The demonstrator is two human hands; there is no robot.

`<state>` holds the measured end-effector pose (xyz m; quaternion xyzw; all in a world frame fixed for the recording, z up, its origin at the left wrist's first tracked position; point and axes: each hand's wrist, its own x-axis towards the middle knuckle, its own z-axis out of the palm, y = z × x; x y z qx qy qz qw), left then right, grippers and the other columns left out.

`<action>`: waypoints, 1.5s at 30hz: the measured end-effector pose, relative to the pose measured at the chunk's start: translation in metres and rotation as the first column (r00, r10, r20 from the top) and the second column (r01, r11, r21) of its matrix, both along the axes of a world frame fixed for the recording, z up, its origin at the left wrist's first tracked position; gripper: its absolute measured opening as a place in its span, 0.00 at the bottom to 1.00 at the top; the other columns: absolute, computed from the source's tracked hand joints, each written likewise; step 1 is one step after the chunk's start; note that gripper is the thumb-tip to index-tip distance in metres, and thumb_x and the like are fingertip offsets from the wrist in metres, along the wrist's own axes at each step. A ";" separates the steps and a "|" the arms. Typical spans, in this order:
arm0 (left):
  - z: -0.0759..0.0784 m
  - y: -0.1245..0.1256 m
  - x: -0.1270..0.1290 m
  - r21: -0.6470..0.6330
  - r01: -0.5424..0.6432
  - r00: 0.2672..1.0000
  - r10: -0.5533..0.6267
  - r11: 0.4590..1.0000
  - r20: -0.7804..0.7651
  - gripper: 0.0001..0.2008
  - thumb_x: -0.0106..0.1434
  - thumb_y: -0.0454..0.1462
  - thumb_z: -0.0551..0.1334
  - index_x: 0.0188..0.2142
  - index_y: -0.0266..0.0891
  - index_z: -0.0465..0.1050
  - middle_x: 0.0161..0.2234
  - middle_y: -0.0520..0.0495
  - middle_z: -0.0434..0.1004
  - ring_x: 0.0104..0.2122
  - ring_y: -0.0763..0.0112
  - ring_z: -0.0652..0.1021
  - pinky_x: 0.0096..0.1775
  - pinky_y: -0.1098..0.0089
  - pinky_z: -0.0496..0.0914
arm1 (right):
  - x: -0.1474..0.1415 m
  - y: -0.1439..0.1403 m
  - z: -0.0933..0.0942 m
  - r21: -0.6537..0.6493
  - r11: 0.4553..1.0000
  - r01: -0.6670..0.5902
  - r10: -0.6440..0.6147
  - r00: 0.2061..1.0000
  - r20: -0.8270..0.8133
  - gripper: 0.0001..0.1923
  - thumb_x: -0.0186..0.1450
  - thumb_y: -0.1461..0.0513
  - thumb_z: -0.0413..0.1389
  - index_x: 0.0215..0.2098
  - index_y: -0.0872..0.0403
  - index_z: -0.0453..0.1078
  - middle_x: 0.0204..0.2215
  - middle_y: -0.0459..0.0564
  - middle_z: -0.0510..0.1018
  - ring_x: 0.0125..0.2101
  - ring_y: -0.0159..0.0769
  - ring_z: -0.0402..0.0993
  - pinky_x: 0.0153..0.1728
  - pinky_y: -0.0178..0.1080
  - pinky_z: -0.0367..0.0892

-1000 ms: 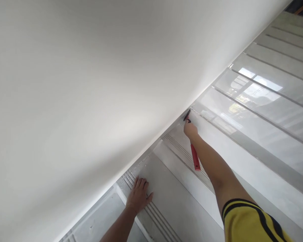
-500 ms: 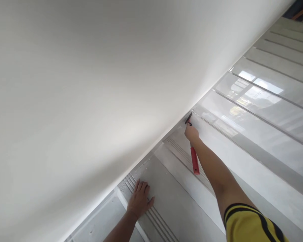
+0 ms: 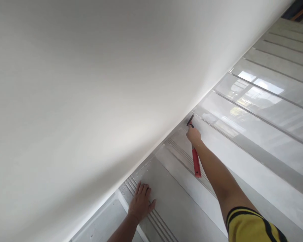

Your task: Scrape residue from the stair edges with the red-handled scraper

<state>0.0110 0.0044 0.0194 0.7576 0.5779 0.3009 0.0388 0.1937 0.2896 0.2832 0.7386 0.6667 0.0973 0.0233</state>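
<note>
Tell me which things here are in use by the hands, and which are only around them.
In use:
- right hand gripping the red-handled tool, head at the wall edge
- left hand flat on the grooved step

Only around:
- glossy steps farther up
- yellow sleeve

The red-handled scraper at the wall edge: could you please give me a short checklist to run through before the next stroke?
1. Right hand gripped on the scraper: ok.
2. Blade at the seam where the white wall meets the step: ok.
3. Left hand flat on the grooved step for support: ok.
4. Blade edge condition: cannot tell, too small.
5. Dusty specks near the left hand cleared: not ok.
</note>
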 end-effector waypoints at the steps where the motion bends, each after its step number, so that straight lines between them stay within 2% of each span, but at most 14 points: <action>1: 0.001 0.000 0.000 -0.002 -0.004 1.000 0.004 1.000 0.003 0.17 0.55 0.45 0.59 0.40 0.38 0.71 0.41 0.44 0.73 0.45 0.57 0.71 0.57 0.50 0.58 | -0.002 0.001 -0.001 0.007 1.000 -0.001 0.001 1.000 -0.004 0.26 0.62 0.68 0.45 0.59 0.59 0.54 0.42 0.64 0.72 0.42 0.47 0.71 0.38 0.41 0.64; 5: 0.003 -0.001 0.001 -0.030 -0.013 1.000 0.014 0.999 0.011 0.17 0.53 0.46 0.60 0.40 0.38 0.71 0.41 0.45 0.73 0.45 0.57 0.71 0.57 0.51 0.58 | -0.005 0.004 0.000 0.020 0.999 -0.035 0.035 0.999 0.017 0.25 0.62 0.68 0.43 0.58 0.60 0.56 0.41 0.64 0.72 0.42 0.47 0.71 0.37 0.41 0.64; 9: 0.004 -0.001 0.000 -0.036 -0.002 1.000 0.002 0.999 -0.003 0.17 0.54 0.45 0.60 0.40 0.37 0.71 0.41 0.44 0.72 0.46 0.57 0.70 0.57 0.51 0.57 | 0.023 -0.010 -0.004 -0.013 0.999 -0.034 0.034 0.997 0.067 0.25 0.64 0.66 0.44 0.60 0.55 0.54 0.40 0.62 0.73 0.41 0.48 0.72 0.36 0.42 0.64; 12: 0.006 -0.001 -0.001 -0.034 0.009 1.000 -0.009 0.999 -0.011 0.17 0.55 0.45 0.59 0.40 0.37 0.71 0.41 0.43 0.72 0.46 0.57 0.69 0.57 0.50 0.57 | 0.053 -0.028 -0.017 -0.018 1.000 0.008 -0.006 0.993 0.117 0.22 0.66 0.63 0.41 0.59 0.54 0.56 0.37 0.63 0.73 0.39 0.48 0.72 0.35 0.43 0.64; 15: 0.008 -0.001 -0.001 -0.028 0.017 1.000 -0.017 0.999 -0.006 0.17 0.56 0.45 0.58 0.40 0.37 0.70 0.41 0.43 0.71 0.45 0.58 0.69 0.57 0.50 0.57 | 0.061 -0.033 -0.033 -0.048 0.999 -0.004 0.010 0.992 0.126 0.23 0.67 0.64 0.37 0.59 0.54 0.56 0.35 0.63 0.74 0.38 0.47 0.73 0.35 0.43 0.64; 23: 0.015 -0.002 -0.002 -0.024 0.010 1.000 -0.010 1.000 -0.016 0.14 0.57 0.43 0.58 0.39 0.37 0.70 0.39 0.44 0.71 0.44 0.58 0.70 0.56 0.50 0.58 | 0.017 0.006 -0.045 -0.013 0.997 -0.073 0.072 0.996 -0.051 0.23 0.67 0.64 0.38 0.59 0.53 0.57 0.38 0.63 0.74 0.39 0.48 0.72 0.36 0.43 0.62; 27: 0.016 -0.002 -0.002 -0.017 0.012 1.000 -0.012 1.000 -0.010 0.14 0.56 0.43 0.58 0.38 0.38 0.70 0.39 0.45 0.71 0.43 0.58 0.70 0.56 0.50 0.58 | 0.034 -0.007 -0.045 0.024 0.998 -0.058 0.060 0.992 -0.107 0.23 0.67 0.60 0.40 0.60 0.52 0.55 0.36 0.61 0.75 0.37 0.48 0.72 0.35 0.42 0.62; 31: 0.017 -0.002 -0.002 -0.008 0.013 1.000 -0.013 1.000 -0.017 0.14 0.56 0.43 0.58 0.38 0.38 0.70 0.39 0.44 0.71 0.43 0.58 0.70 0.56 0.50 0.58 | 0.059 -0.036 -0.041 0.076 0.996 -0.048 0.061 0.980 -0.187 0.31 0.62 0.61 0.48 0.62 0.61 0.48 0.35 0.62 0.75 0.34 0.46 0.72 0.34 0.40 0.63; 35: 0.018 -0.002 -0.002 -0.031 0.026 0.999 -0.027 0.999 -0.031 0.14 0.57 0.43 0.58 0.39 0.36 0.70 0.40 0.42 0.71 0.44 0.57 0.69 0.57 0.50 0.57 | 0.073 -0.053 -0.026 0.006 0.993 -0.117 0.109 0.901 -0.421 0.24 0.63 0.60 0.47 0.56 0.57 0.57 0.22 0.49 0.72 0.21 0.34 0.69 0.29 0.35 0.63; 38: 0.019 -0.002 -0.002 -0.045 0.027 0.998 -0.030 0.999 -0.046 0.15 0.57 0.43 0.58 0.40 0.36 0.70 0.40 0.42 0.71 0.45 0.58 0.69 0.57 0.50 0.57 | 0.075 -0.053 -0.016 0.029 0.995 -0.099 0.099 0.825 -0.556 0.21 0.61 0.61 0.49 0.53 0.55 0.59 0.17 0.42 0.68 0.15 0.29 0.63 0.23 0.32 0.62; 40: 0.019 -0.001 -0.002 -0.043 0.023 0.998 -0.026 0.999 -0.053 0.16 0.57 0.44 0.57 0.40 0.36 0.70 0.40 0.42 0.71 0.45 0.57 0.69 0.57 0.50 0.57 | 0.075 -0.051 -0.013 0.034 0.999 -0.036 0.049 0.753 -0.656 0.18 0.59 0.61 0.51 0.47 0.57 0.63 0.19 0.44 0.68 0.16 0.29 0.63 0.21 0.32 0.61; 43: 0.018 -0.001 -0.003 -0.042 0.020 0.998 -0.022 0.999 -0.050 0.15 0.57 0.44 0.57 0.39 0.36 0.70 0.40 0.43 0.71 0.44 0.58 0.69 0.56 0.50 0.57 | 0.075 -0.053 -0.012 -0.059 0.998 -0.019 -0.038 0.553 -0.832 0.11 0.59 0.61 0.50 0.38 0.58 0.64 0.23 0.49 0.71 0.19 0.30 0.66 0.21 0.33 0.61; 44: 0.018 -0.001 -0.003 -0.044 0.020 0.999 -0.022 0.999 -0.048 0.15 0.57 0.44 0.57 0.39 0.37 0.70 0.40 0.43 0.71 0.44 0.58 0.69 0.56 0.50 0.57 | 0.076 -0.055 -0.012 -0.080 0.996 -0.031 -0.051 0.546 -0.836 0.10 0.60 0.60 0.49 0.36 0.59 0.64 0.25 0.51 0.71 0.20 0.31 0.67 0.22 0.34 0.62; 45: 0.019 -0.001 -0.003 -0.045 0.022 0.999 -0.025 0.999 -0.047 0.15 0.57 0.44 0.57 0.39 0.37 0.70 0.40 0.43 0.71 0.44 0.58 0.69 0.56 0.50 0.57 | 0.077 -0.056 -0.012 -0.083 0.996 -0.029 -0.049 0.603 -0.796 0.10 0.60 0.60 0.49 0.36 0.59 0.64 0.26 0.53 0.72 0.22 0.33 0.68 0.24 0.35 0.64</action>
